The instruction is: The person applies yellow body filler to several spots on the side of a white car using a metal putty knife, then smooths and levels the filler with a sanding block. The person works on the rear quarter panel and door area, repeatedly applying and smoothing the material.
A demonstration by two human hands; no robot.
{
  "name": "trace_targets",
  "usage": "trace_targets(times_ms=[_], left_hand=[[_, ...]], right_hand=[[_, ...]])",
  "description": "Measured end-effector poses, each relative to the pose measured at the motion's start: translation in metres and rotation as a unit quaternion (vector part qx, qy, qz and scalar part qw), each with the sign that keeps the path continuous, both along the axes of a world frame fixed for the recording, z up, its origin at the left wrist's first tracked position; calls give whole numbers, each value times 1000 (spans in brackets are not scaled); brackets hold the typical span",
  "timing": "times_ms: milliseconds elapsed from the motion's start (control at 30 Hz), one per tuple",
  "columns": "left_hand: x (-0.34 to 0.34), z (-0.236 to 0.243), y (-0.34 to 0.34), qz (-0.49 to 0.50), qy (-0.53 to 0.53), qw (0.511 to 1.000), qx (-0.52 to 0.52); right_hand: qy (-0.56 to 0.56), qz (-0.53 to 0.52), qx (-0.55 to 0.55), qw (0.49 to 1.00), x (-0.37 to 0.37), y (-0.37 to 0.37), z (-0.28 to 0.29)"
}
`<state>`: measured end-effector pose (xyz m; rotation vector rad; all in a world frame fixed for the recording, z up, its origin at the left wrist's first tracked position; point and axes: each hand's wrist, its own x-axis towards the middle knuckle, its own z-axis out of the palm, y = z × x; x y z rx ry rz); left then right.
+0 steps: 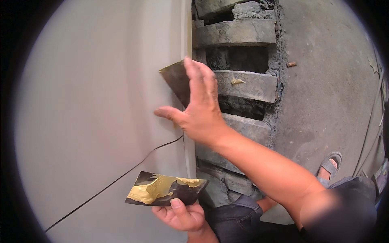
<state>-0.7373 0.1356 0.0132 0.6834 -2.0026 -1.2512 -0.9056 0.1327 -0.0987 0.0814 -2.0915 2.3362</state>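
My left hand [180, 214] is closed on the lower edge of a thin, dark, flat plate [188, 192], thumb on top. Yellow putty [152, 188] is spread thickly over much of that plate. Higher up, my right hand [202, 103] holds a dark, flat scraper [175, 83] under its fingers, against the edge area of a large light-grey panel [93, 101]. Its thumb stretches out to the left, apart from the scraper. Part of the scraper is hidden behind the fingers. Between the hands, a dark seam [117, 180] runs diagonally across the panel to its right edge.
Right of the panel lies a trench with concrete crossbars [239, 32] and dark gaps. A smear of putty [238, 82] sits on one bar. Beyond is a concrete floor [320, 81] with a small brown piece [291, 64], my sandalled foot [330, 166] and cables [370, 125].
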Motion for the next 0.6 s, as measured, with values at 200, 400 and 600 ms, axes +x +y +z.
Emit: trace_targets(times_ms=[200,400,600], left_hand=[[0,1,0,5,-4,1000,-6],[0,0,0,-19,6,1000,-11],[-8,1,6,-30,5,999,-13]], right_hand=[[-54,34,27,998,-10,0,4],[-11,-20,8,1000,-8,2,-5],[-94,-27,112,989,-17,20,-36]])
